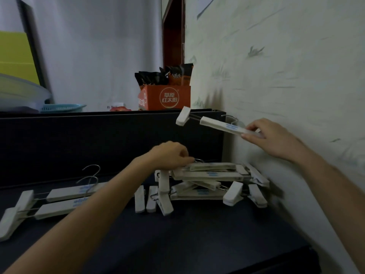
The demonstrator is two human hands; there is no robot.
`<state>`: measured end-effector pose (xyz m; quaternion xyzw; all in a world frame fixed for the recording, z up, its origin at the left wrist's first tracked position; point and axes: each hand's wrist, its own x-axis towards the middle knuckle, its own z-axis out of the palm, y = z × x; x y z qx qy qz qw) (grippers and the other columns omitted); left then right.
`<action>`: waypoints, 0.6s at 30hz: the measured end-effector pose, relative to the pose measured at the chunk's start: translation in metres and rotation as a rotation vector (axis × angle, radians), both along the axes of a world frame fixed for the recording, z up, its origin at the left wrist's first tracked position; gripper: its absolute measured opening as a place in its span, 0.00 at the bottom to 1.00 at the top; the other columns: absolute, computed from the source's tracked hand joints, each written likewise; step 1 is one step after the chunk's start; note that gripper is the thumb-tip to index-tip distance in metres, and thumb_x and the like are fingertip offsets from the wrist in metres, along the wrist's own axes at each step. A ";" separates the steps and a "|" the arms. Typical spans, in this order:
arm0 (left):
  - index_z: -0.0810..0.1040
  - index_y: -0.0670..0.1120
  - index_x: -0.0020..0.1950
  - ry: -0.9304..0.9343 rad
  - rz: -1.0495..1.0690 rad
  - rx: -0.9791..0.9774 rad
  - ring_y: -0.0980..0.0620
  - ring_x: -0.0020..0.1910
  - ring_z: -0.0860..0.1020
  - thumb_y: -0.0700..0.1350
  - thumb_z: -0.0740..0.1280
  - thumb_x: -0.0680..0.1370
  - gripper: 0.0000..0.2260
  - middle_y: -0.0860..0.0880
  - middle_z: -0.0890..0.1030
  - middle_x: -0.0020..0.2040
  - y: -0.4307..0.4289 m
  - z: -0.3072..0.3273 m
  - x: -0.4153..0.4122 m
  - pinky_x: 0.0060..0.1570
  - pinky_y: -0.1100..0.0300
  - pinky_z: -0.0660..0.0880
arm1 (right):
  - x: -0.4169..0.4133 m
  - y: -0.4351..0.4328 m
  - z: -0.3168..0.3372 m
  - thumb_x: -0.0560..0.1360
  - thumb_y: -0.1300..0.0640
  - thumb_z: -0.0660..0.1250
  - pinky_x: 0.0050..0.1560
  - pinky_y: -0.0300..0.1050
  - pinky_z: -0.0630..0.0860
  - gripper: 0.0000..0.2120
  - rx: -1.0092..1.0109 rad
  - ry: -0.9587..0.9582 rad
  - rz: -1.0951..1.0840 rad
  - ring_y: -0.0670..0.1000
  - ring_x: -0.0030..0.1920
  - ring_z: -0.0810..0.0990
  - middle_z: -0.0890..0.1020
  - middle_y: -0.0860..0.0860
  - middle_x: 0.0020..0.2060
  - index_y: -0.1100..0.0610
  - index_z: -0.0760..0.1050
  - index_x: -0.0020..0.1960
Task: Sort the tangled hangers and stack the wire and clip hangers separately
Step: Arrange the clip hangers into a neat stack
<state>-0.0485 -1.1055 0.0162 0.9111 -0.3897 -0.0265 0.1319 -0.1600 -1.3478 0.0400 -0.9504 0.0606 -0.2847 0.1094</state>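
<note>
A tangled pile of white clip hangers (213,180) lies on the dark table (197,234) against the right wall. My left hand (171,155) rests on top of the pile, its fingers pinched around a metal hook there. My right hand (272,137) holds one white clip hanger (217,124) in the air above the pile, gripping its bar near the right end; the hanger's clip points left. Two white clip hangers (57,200) with metal hooks lie side by side at the left of the table. No wire hanger is visible.
A dark raised panel (98,143) runs behind the table. On top of it stand an orange carton of snack packets (166,95), a blue basket (63,108) and a clear lid (19,93). A patterned wall (286,66) closes in the right side.
</note>
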 end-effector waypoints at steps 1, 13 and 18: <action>0.77 0.48 0.55 0.007 -0.028 0.087 0.51 0.48 0.77 0.58 0.59 0.77 0.17 0.49 0.80 0.51 -0.009 -0.001 0.000 0.53 0.52 0.76 | -0.002 -0.001 -0.002 0.76 0.48 0.63 0.49 0.48 0.70 0.17 0.022 -0.013 0.001 0.53 0.50 0.73 0.75 0.54 0.55 0.57 0.74 0.59; 0.75 0.45 0.57 -0.189 -0.023 0.225 0.49 0.48 0.74 0.57 0.60 0.77 0.18 0.47 0.75 0.54 -0.038 0.000 0.009 0.44 0.56 0.70 | -0.013 -0.003 -0.012 0.75 0.47 0.64 0.50 0.51 0.74 0.17 0.174 -0.099 0.031 0.54 0.49 0.76 0.77 0.52 0.52 0.57 0.75 0.58; 0.73 0.47 0.61 -0.415 0.026 0.059 0.52 0.48 0.71 0.55 0.61 0.77 0.17 0.48 0.72 0.56 -0.036 0.005 0.011 0.43 0.57 0.67 | -0.014 0.000 -0.009 0.75 0.48 0.64 0.46 0.46 0.72 0.16 0.224 -0.176 0.049 0.52 0.48 0.76 0.75 0.50 0.51 0.57 0.75 0.58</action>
